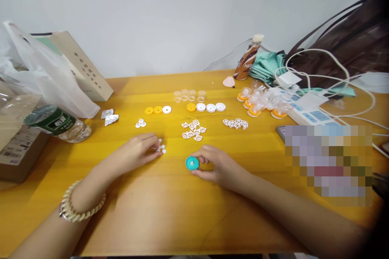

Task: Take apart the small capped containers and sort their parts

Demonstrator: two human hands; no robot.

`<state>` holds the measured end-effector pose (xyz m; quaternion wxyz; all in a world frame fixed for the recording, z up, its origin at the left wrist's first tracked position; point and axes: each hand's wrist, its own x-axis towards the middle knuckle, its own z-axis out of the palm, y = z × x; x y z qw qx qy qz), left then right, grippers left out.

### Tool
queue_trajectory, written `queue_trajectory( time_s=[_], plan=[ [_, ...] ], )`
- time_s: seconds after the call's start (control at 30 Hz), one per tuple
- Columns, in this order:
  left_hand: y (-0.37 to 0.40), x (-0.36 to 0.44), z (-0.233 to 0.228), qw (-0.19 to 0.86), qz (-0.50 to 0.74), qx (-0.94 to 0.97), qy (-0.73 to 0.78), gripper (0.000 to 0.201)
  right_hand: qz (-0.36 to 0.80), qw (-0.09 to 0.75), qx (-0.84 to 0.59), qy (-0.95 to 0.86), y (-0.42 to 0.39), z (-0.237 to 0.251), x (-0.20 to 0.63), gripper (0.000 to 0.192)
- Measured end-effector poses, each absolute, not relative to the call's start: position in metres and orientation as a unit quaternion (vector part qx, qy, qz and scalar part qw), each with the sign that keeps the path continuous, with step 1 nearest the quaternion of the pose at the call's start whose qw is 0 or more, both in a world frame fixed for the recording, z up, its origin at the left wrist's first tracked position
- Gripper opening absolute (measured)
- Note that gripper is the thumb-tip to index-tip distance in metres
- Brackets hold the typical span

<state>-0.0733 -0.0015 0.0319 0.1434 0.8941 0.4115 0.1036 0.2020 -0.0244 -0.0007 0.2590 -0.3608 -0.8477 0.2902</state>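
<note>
My right hand (217,166) rests on the yellow table (170,210) and pinches a small teal round disc (192,163) between thumb and fingers. My left hand (138,149), with a cream chain bracelet on its wrist, lies to the left; its fingertips touch a little cluster of tiny white pieces (161,147). Just beyond the hands lies a pile of white crown-shaped cutouts (193,129), and a second such pile (235,123) lies to its right.
Behind are yellow and white caps (158,109), more caps (206,107), small clear cups (188,95) and assembled orange-based cups (261,103). A water bottle (57,123), plastic bag and box stand left. A power strip (306,111), cables, drink bottle (247,58) and brown bag sit right.
</note>
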Motion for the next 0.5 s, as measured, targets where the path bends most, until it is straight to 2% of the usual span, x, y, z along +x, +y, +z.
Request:
queue_trajectory(
  time_s=[0.3, 0.5],
  plan=[
    [-0.004, -0.063, 0.028, 0.104, 0.122, 0.894, 0.418, 0.014, 0.291, 0.258, -0.359, -0.848, -0.024, -0.002, 0.202, 0.018],
    [-0.012, -0.052, 0.034, 0.114, 0.155, 0.893, 0.407, 0.012, 0.287, 0.269, -0.350, -0.850, -0.024, -0.002, 0.202, 0.018]
  ],
)
